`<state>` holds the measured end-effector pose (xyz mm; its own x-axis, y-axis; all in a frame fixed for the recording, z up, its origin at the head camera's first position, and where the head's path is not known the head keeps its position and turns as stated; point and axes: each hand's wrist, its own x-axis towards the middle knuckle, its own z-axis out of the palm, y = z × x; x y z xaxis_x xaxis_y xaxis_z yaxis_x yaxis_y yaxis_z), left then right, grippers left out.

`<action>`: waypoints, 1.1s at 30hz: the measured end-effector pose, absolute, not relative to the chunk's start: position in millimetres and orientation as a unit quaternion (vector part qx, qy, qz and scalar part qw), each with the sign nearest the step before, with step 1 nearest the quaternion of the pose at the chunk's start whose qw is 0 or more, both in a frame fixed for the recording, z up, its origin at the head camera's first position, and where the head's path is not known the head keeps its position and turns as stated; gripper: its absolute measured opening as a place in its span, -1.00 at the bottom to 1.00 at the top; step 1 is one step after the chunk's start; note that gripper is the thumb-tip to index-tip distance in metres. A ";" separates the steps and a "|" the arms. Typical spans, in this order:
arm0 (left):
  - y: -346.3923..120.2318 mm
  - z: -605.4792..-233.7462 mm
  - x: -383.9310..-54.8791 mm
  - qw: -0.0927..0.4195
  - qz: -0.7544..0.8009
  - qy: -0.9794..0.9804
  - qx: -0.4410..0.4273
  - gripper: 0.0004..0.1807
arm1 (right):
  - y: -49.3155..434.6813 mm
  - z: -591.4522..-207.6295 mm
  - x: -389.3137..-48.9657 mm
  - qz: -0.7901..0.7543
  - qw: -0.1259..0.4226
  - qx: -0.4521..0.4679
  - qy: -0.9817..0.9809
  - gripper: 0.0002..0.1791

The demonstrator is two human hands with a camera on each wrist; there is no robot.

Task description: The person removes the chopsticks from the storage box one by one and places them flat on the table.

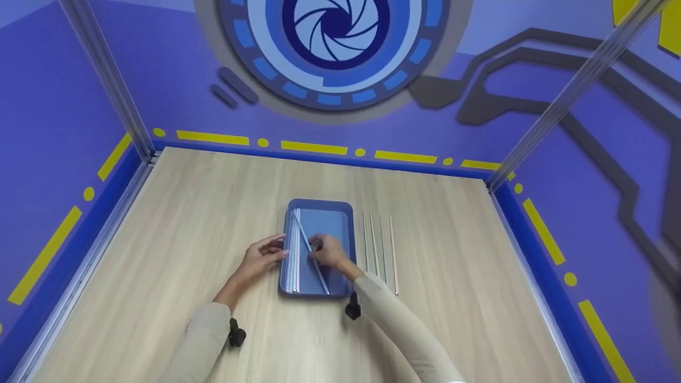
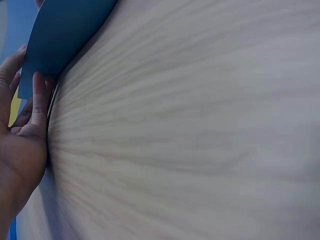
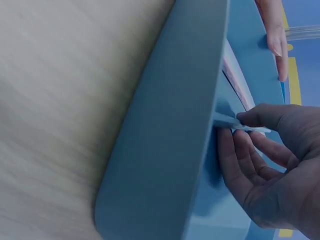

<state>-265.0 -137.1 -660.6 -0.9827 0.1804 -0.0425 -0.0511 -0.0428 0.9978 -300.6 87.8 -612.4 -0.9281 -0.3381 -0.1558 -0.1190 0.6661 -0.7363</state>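
A blue-grey rectangular tray [image 1: 327, 221] lies on the wooden table. My right hand [image 1: 330, 251] is over its middle and pinches a thin pale stick [image 1: 321, 277] between thumb and fingers. In the head view that stick slants across the tray, its far end overlapping a row of several similar pale sticks [image 1: 293, 260] lying lengthwise along the left side. From the right wrist view, the pinched stick [image 3: 227, 119] is partly hidden behind the tray wall. At the tray's left side, my left hand [image 1: 260, 256] touches the outer wall, fingers fairly straight, as the left wrist view shows too.
Several thin sticks [image 1: 374, 239] lie side by side on the table just right of the tray, partly under the right sleeve in the head view. Blue printed panels [image 1: 319, 125] enclose the wooden table [image 1: 223, 186] at the back and sides, with metal posts at the corners.
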 end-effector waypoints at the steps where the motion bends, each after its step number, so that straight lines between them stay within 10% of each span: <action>1: -137.9 -660.0 -265.1 0.081 0.723 0.685 0.047 -0.37 | 88.3 -611.6 -301.0 -0.393 0.147 -0.134 0.898 -0.62; 20: -135.6 -659.5 -264.8 0.075 0.716 0.693 0.042 -0.38 | 105.1 -593.7 -305.5 -0.434 0.192 -0.222 0.852 -0.57; 33: -134.9 -660.3 -264.6 0.076 0.724 0.685 0.038 -0.39 | 133.5 -593.8 -301.5 -0.554 0.229 -0.119 0.791 -0.48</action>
<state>-264.6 -134.9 -660.3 -0.9854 0.1627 -0.0493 -0.0582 -0.0502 0.9970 -301.5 133.5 -593.8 -0.8665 -0.4423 -0.2315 0.0661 0.3580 -0.9314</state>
